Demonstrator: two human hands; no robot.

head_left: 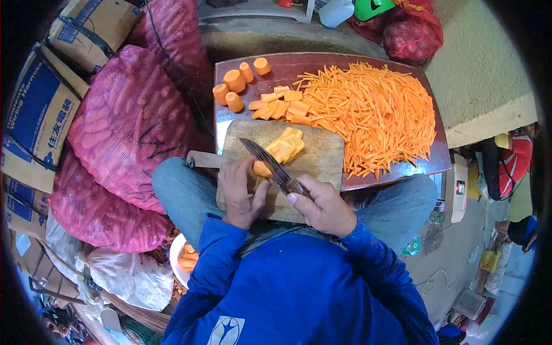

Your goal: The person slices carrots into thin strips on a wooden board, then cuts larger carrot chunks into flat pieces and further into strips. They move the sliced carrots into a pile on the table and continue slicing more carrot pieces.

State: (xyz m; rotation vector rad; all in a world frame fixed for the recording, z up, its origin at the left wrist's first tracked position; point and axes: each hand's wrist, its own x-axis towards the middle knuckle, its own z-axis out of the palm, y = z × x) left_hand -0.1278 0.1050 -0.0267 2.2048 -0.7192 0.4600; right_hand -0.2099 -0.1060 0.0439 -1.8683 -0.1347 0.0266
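A wooden cutting board lies across my lap and the near edge of a dark red table. In my right hand is a knife, its dark blade slanting up to the left over the board. My left hand has its fingers curled round a piece of carrot beside the blade. Just beyond the blade sits a small stack of carrot slices. Behind the board are thicker carrot slabs, and a large heap of thin carrot sticks covers the table's right part.
Several short carrot chunks stand at the far left of the table. Big pink mesh sacks and cardboard boxes are on the left. A white bucket with carrots is near my left knee. Another knife-like handle juts left.
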